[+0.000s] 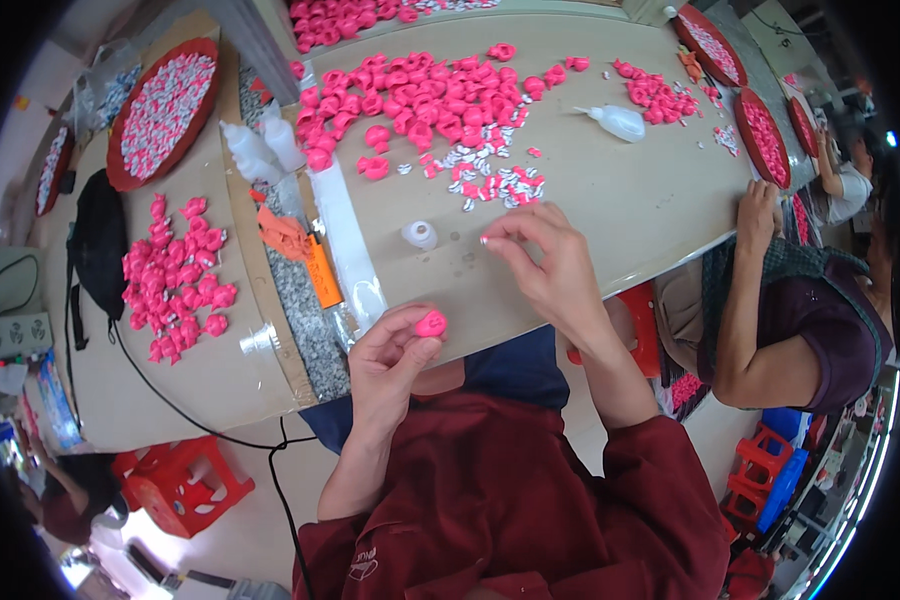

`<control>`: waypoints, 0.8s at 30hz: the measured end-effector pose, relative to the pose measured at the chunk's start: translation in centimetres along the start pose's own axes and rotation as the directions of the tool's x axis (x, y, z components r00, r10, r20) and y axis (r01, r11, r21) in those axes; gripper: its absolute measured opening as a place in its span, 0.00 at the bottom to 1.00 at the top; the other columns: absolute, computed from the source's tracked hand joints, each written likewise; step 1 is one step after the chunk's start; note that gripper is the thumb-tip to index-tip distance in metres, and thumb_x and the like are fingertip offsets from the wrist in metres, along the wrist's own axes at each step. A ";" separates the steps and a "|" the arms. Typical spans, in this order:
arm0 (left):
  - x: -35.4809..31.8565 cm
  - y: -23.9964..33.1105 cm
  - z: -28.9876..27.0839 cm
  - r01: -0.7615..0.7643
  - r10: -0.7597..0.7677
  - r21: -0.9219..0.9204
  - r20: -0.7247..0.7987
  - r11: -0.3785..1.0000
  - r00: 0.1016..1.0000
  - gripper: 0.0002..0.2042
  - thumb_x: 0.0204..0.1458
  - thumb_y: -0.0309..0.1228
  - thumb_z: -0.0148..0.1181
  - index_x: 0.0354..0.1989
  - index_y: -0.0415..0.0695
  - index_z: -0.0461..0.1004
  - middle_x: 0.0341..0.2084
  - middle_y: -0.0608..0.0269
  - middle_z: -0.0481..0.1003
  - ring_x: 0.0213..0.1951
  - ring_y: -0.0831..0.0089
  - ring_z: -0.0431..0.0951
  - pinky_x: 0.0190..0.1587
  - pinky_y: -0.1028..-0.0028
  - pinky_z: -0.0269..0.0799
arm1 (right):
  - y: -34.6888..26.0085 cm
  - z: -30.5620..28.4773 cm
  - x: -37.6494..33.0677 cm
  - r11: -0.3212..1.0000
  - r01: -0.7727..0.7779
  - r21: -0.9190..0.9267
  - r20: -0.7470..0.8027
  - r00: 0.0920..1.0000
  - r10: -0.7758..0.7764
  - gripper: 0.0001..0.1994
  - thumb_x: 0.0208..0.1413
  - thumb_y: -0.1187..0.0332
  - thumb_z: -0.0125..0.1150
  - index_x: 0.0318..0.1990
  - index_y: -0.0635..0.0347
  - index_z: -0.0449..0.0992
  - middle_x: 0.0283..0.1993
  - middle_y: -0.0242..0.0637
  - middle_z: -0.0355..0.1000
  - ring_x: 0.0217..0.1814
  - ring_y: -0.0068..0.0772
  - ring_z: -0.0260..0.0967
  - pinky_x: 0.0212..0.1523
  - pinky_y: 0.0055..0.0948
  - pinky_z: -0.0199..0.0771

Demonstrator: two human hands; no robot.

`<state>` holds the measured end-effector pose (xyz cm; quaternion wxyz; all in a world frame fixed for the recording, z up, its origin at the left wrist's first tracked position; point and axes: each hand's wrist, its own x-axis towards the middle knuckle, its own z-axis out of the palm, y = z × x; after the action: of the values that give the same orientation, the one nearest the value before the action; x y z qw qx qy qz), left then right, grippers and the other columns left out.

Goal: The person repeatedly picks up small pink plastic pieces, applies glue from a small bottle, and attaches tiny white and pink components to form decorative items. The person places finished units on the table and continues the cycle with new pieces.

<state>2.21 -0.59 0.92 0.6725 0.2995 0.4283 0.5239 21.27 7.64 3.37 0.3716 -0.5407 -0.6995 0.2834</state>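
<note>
My left hand (390, 355) holds a small pink rounded piece (431, 323) between thumb and fingers, just over the near edge of the tan table (610, 200). My right hand (545, 260) hovers above the table with its fingertips pinched together on something tiny and pale at the tips; what it is cannot be made out. A small white cap-like cup (419, 234) stands just left of that hand. Beyond it lie small white-and-red bits (490, 180) and a large heap of pink pieces (410, 100).
Squeeze bottles (615, 121) (260, 145) lie on the table. Round red trays of small pieces (162, 112) (765, 135) sit left and right. More pink pieces (175, 275) cover the left board. Another person (780, 310) sits at my right, one hand on the table edge. Red stools (185, 485) stand below.
</note>
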 end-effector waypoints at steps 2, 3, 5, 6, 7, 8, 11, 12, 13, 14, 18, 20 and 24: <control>0.1 -0.1 0.0 0.023 -0.023 0.006 0.008 1.000 1.000 0.13 0.46 0.17 0.57 0.42 0.36 0.70 0.40 0.60 0.71 0.38 0.76 0.74 0.39 0.80 0.71 | -2.0 -0.3 -1.7 0.958 -0.171 0.231 0.156 0.978 0.137 0.04 0.45 0.75 0.59 0.30 0.65 0.75 0.30 0.35 0.69 0.34 0.28 0.66 0.33 0.25 0.64; 0.2 -0.1 0.0 0.035 -0.035 0.005 0.021 0.999 0.999 0.13 0.46 0.17 0.57 0.42 0.36 0.70 0.39 0.60 0.72 0.38 0.76 0.74 0.39 0.80 0.71 | -2.6 -0.4 -2.4 0.908 -0.263 0.325 0.237 0.953 0.192 0.04 0.47 0.75 0.59 0.30 0.65 0.74 0.30 0.35 0.69 0.34 0.26 0.66 0.33 0.24 0.64; 0.1 -0.2 0.1 0.040 -0.041 0.001 0.024 0.999 0.999 0.13 0.47 0.19 0.57 0.43 0.36 0.69 0.37 0.59 0.73 0.36 0.76 0.75 0.38 0.80 0.71 | -2.9 0.0 -3.4 0.852 -0.302 0.428 0.264 0.943 0.202 0.04 0.48 0.75 0.58 0.32 0.65 0.74 0.30 0.32 0.70 0.32 0.21 0.65 0.32 0.21 0.63; 0.1 -0.1 0.1 0.032 -0.032 -0.002 0.018 0.999 0.999 0.13 0.47 0.20 0.57 0.43 0.36 0.69 0.36 0.58 0.74 0.34 0.75 0.75 0.35 0.80 0.71 | -3.1 0.3 -3.8 0.820 -0.318 0.476 0.275 0.940 0.204 0.04 0.49 0.75 0.58 0.33 0.65 0.74 0.30 0.31 0.70 0.31 0.18 0.65 0.32 0.20 0.63; -0.1 -0.1 0.2 0.023 -0.023 -0.005 0.010 1.000 1.000 0.13 0.47 0.21 0.58 0.43 0.35 0.69 0.35 0.57 0.74 0.33 0.74 0.75 0.33 0.79 0.71 | -3.0 0.4 -4.1 0.789 -0.345 0.508 0.286 0.932 0.223 0.04 0.49 0.75 0.57 0.33 0.65 0.74 0.30 0.32 0.71 0.31 0.18 0.65 0.31 0.19 0.64; -0.3 -0.3 0.3 0.054 -0.053 -0.035 0.038 0.998 0.998 0.13 0.48 0.21 0.57 0.42 0.35 0.69 0.35 0.57 0.74 0.33 0.74 0.75 0.33 0.79 0.72 | -2.8 0.5 -4.4 0.756 -0.371 0.540 0.298 0.924 0.240 0.04 0.50 0.76 0.57 0.34 0.66 0.73 0.31 0.32 0.71 0.31 0.17 0.65 0.31 0.18 0.64; -0.5 -0.3 -0.5 0.081 -0.073 -0.094 0.090 0.992 0.993 0.11 0.50 0.20 0.53 0.42 0.36 0.69 0.34 0.58 0.75 0.33 0.75 0.75 0.34 0.78 0.72 | -2.8 0.6 -4.2 0.581 -0.480 0.657 0.411 0.874 0.259 0.04 0.50 0.77 0.56 0.35 0.66 0.72 0.32 0.34 0.72 0.30 0.16 0.65 0.30 0.17 0.64; -0.5 0.2 -0.5 0.079 -0.068 -0.103 0.114 0.992 0.991 0.11 0.50 0.20 0.53 0.42 0.36 0.69 0.33 0.59 0.75 0.33 0.75 0.75 0.35 0.77 0.72 | -2.7 0.5 -4.1 0.500 -0.527 0.687 0.469 0.847 0.249 0.04 0.50 0.78 0.56 0.35 0.66 0.71 0.32 0.34 0.72 0.30 0.16 0.65 0.30 0.16 0.64; -0.7 0.4 -0.6 0.099 -0.081 -0.138 0.133 0.985 0.988 0.11 0.50 0.20 0.53 0.42 0.36 0.69 0.34 0.59 0.74 0.33 0.75 0.75 0.36 0.78 0.71 | -2.3 0.6 -4.2 0.459 -0.514 0.724 0.467 0.856 0.221 0.04 0.50 0.79 0.56 0.34 0.65 0.70 0.32 0.36 0.72 0.30 0.16 0.65 0.29 0.16 0.65; -0.7 0.5 -0.7 0.104 -0.077 -0.185 0.147 0.977 0.986 0.11 0.50 0.20 0.53 0.43 0.36 0.69 0.35 0.58 0.74 0.34 0.74 0.75 0.37 0.77 0.71 | -2.0 0.9 -4.1 0.421 -0.505 0.753 0.467 0.862 0.199 0.05 0.49 0.80 0.55 0.34 0.65 0.70 0.33 0.37 0.72 0.30 0.16 0.65 0.29 0.16 0.65; -0.7 1.2 -0.9 0.080 -0.062 -0.154 0.115 0.985 0.991 0.11 0.50 0.20 0.53 0.43 0.36 0.68 0.36 0.58 0.74 0.35 0.74 0.75 0.38 0.77 0.71 | -1.6 1.7 -3.7 0.344 -0.448 0.825 0.419 0.894 0.162 0.06 0.47 0.82 0.56 0.33 0.65 0.70 0.34 0.37 0.72 0.32 0.18 0.67 0.33 0.17 0.67; -0.5 0.7 -0.9 0.092 -0.076 -0.137 0.115 0.986 0.990 0.11 0.50 0.20 0.53 0.43 0.36 0.68 0.35 0.58 0.74 0.36 0.73 0.75 0.39 0.76 0.71 | -2.5 2.0 -3.3 0.390 -0.438 0.810 0.372 0.898 0.234 0.07 0.47 0.83 0.57 0.34 0.66 0.70 0.34 0.36 0.71 0.34 0.19 0.68 0.35 0.17 0.68; -0.5 0.5 -0.5 0.072 -0.061 -0.173 0.065 0.982 0.996 0.12 0.49 0.20 0.54 0.43 0.35 0.68 0.34 0.57 0.74 0.36 0.71 0.75 0.40 0.75 0.72 | -1.5 1.7 -3.4 0.493 -0.445 0.747 0.399 0.894 0.203 0.10 0.47 0.83 0.56 0.38 0.67 0.72 0.36 0.35 0.71 0.38 0.20 0.68 0.40 0.18 0.68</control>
<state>1.50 -0.95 1.21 0.7260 0.2402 0.3701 0.5276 19.46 3.94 2.88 0.4250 -0.3843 -0.4111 0.7090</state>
